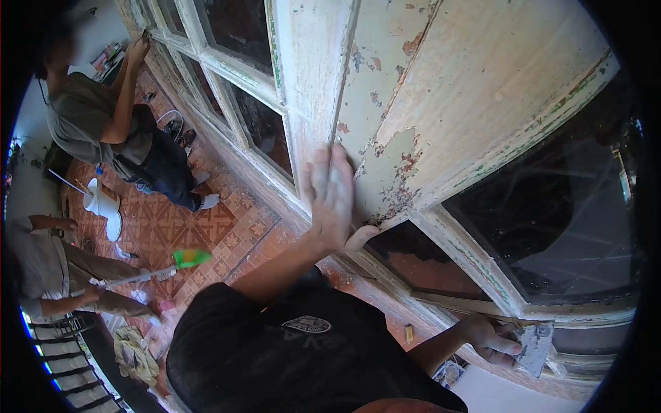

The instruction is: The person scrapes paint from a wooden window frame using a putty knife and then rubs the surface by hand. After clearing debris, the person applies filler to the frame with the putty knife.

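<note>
My left hand [329, 193] lies against the pale wooden frame [313, 76] of a large paned door or window, fingers stretched out and thumb spread. Dust whitens its fingers. Beside them, a cream panel [375, 89] shows flaking paint and dark bare patches. Low on the right, my right hand [489, 341] grips a dusty grey rectangular piece of sandpaper [535, 349] close by the lower frame bar. Dark glass panes [558, 206] fill the frame around my hands, with green paint traces along their edges.
At upper left a person [103, 124] stands with raised hands at the frame. Another person [51, 275] holds a pole with a green head [191, 258]. A white bucket [102, 199], a crumpled cloth [134, 354] and a small yellow box [409, 333] are on the floor.
</note>
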### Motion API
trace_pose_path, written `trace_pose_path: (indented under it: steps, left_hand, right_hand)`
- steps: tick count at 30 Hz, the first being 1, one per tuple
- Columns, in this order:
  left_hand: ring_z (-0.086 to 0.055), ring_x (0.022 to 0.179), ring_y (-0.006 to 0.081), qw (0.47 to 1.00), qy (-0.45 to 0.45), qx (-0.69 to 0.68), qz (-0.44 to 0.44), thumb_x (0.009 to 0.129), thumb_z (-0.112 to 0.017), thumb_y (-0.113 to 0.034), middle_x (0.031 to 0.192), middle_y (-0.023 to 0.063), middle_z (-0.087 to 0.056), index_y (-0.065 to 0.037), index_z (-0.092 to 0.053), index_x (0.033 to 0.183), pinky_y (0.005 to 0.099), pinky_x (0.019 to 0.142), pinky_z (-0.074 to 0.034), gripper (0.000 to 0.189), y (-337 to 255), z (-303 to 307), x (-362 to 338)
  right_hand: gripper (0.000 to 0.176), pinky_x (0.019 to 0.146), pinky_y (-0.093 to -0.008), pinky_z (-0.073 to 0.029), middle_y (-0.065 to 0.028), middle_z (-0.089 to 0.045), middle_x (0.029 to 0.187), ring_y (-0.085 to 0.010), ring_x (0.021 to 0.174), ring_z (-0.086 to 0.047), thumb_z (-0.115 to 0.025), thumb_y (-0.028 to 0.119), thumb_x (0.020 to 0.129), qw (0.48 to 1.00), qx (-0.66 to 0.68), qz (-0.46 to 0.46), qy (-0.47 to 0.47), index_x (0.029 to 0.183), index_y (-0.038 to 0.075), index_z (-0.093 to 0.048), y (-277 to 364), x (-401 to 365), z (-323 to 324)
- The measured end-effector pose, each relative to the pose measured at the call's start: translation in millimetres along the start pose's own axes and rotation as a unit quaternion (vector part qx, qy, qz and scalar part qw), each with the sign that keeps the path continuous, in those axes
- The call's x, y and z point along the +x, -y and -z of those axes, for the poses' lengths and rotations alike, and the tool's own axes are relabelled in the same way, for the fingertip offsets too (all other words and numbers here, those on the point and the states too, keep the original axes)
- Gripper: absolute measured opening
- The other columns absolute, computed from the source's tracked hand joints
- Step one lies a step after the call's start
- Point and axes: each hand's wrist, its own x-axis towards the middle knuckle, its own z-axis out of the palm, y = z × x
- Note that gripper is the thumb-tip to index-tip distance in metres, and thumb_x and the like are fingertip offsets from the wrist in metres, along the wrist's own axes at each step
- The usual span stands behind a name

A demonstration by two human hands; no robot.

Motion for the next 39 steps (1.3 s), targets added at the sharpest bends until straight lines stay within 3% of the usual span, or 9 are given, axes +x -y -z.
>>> trace_pose_path:
  steps: [5,8,12,18,21,29,32,35,39]
  left_hand:
    - [-0.024,0.13,0.044,0.973,-0.182,-0.037,-0.134,0.083,-0.038,-0.063,0.137,0.0285,-0.031,0.004,-0.04,0.129,0.053,0.106,-0.01,0.082,-31,1,88]
    - [-0.028,0.128,0.044,0.993,-0.044,0.056,-0.095,0.083,-0.039,-0.062,0.137,0.0253,-0.033,0.0,-0.039,0.131,0.0534,0.106,-0.012,0.079,-30,-6,70]
    - [-0.024,0.129,0.0447,0.994,-0.091,0.015,0.058,0.087,-0.038,-0.056,0.137,0.0283,-0.03,0.004,-0.032,0.133,0.0543,0.106,-0.011,0.075,7,-23,-19]
    - [-0.023,0.129,0.046,0.974,-0.193,0.035,-0.111,0.087,-0.037,-0.055,0.138,0.0291,-0.028,0.006,-0.036,0.13,0.0544,0.106,-0.01,0.075,-24,-9,64]
    - [-0.021,0.13,0.0463,0.995,-0.049,0.05,-0.076,0.086,-0.039,-0.056,0.139,0.0289,-0.026,0.008,-0.037,0.129,0.0545,0.106,-0.01,0.076,-41,-6,75]
    - [-0.017,0.131,0.0476,0.996,-0.048,0.051,0.064,0.086,-0.032,-0.06,0.138,0.035,-0.021,0.013,-0.03,0.129,0.0572,0.105,-0.012,0.085,6,-16,-67]
    - [-0.016,0.131,0.0479,0.97,-0.185,0.121,-0.102,0.086,-0.031,-0.06,0.138,0.0349,-0.02,0.011,-0.03,0.13,0.0579,0.105,-0.012,0.084,11,-22,-4]
    - [-0.015,0.131,0.0474,0.994,-0.043,-0.012,-0.1,0.087,-0.034,-0.057,0.138,0.035,-0.019,0.008,-0.029,0.133,0.0575,0.105,-0.01,0.08,-18,-8,38]
    - [-0.015,0.132,0.0464,0.996,-0.029,0.055,-0.067,0.087,-0.037,-0.055,0.138,0.0347,-0.02,0.006,-0.028,0.134,0.0565,0.106,-0.008,0.078,14,-41,-84]
  right_hand:
    - [0.034,0.084,-0.0334,-0.05,-0.0182,-0.051,0.11,-0.0256,0.091,-0.058,-0.056,0.018,0.089,0.999,0.001,-0.019,-0.05,0.114,0.002,-0.039,6,-6,-11]
    - [0.034,0.084,-0.0338,-0.05,-0.018,-0.05,0.111,-0.025,0.091,-0.059,-0.055,0.017,0.089,1.0,0.01,-0.008,0.004,0.114,0.002,-0.038,4,-1,-3]
    - [0.044,0.078,-0.0332,-0.054,-0.023,-0.049,0.109,-0.0241,0.091,-0.059,-0.052,0.026,0.091,0.999,-0.04,-0.002,0.015,0.116,-0.005,-0.033,3,0,1]
    - [0.043,0.075,-0.0321,-0.054,-0.0214,-0.052,0.105,-0.0219,0.088,-0.059,-0.052,0.024,0.091,0.999,-0.034,0.006,-0.015,0.117,-0.005,-0.035,-2,-1,2]
    - [0.042,0.073,-0.0318,-0.054,-0.02,-0.053,0.103,-0.0215,0.086,-0.06,-0.053,0.023,0.09,0.999,-0.021,0.016,-0.023,0.117,-0.005,-0.036,0,-3,-1]
    - [0.042,0.075,-0.0315,-0.054,-0.0199,-0.053,0.106,-0.0234,0.088,-0.06,-0.053,0.02,0.09,0.999,0.001,0.024,-0.048,0.12,-0.005,-0.036,-1,-2,-7]
    - [0.044,0.077,-0.0331,-0.054,-0.021,-0.051,0.107,-0.0248,0.09,-0.059,-0.053,0.022,0.09,0.999,-0.014,0.027,-0.034,0.119,-0.005,-0.035,-1,-1,-5]
    - [0.044,0.078,-0.0336,-0.054,-0.0212,-0.051,0.107,-0.0251,0.089,-0.06,-0.053,0.023,0.09,0.999,-0.026,0.017,-0.012,0.118,-0.004,-0.036,-1,0,2]
    - [0.042,0.077,-0.0341,-0.055,-0.0213,-0.051,0.107,-0.026,0.089,-0.06,-0.053,0.024,0.09,0.999,-0.01,0.031,-0.009,0.117,-0.003,-0.036,-7,2,3]
